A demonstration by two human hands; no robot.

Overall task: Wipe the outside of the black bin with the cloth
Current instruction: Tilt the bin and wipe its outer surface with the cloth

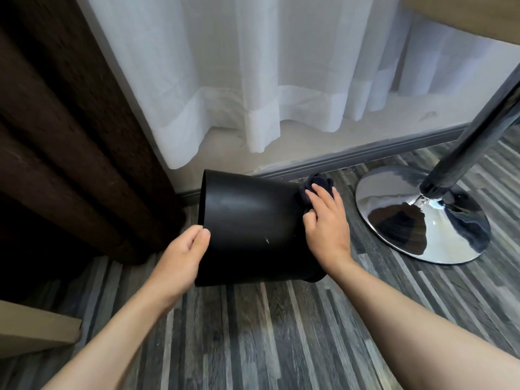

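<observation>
Glossy black bin [250, 223] tipped sideways above the floor, dark cloth [318, 185] bunched against its base

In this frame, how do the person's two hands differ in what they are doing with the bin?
The left hand grips the black bin at its open rim, thumb on the outside wall; the right hand is at the narrower base end. The left hand is bare against the plastic, while the right hand presses a dark cloth against the bin. The left hand curls closed; the right hand's fingers lie spread over the cloth. Both touch the tilted bin.
</observation>
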